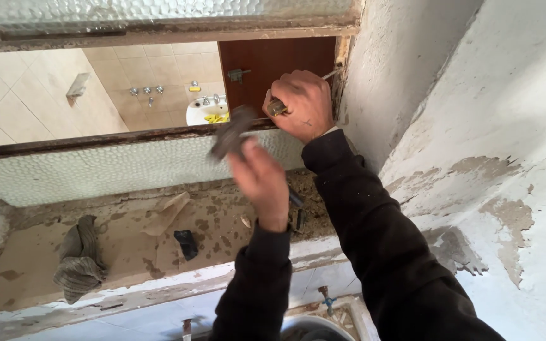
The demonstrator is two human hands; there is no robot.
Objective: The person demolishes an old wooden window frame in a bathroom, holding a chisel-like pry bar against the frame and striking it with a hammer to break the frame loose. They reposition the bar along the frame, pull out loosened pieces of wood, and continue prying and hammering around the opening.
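My right hand (pixel 303 104) is closed around a chisel (pixel 277 107), whose thin metal blade (pixel 331 74) points into the right side of the wooden window frame (pixel 342 69). My left hand (pixel 262 180) is lower and nearer to me, gripping a hammer (pixel 232 131). The hammer head is blurred and sits just left of the chisel's handle end. Both arms wear dark sleeves.
A window sash of textured glass (pixel 96 170) sits half open, showing a tiled bathroom with a white sink (pixel 205 110) and wall taps. The dusty sill holds a grey rag (pixel 80 259), torn paper (pixel 165 211) and a dark scrap (pixel 186 243). Peeling plaster wall (pixel 488 158) stands at the right.
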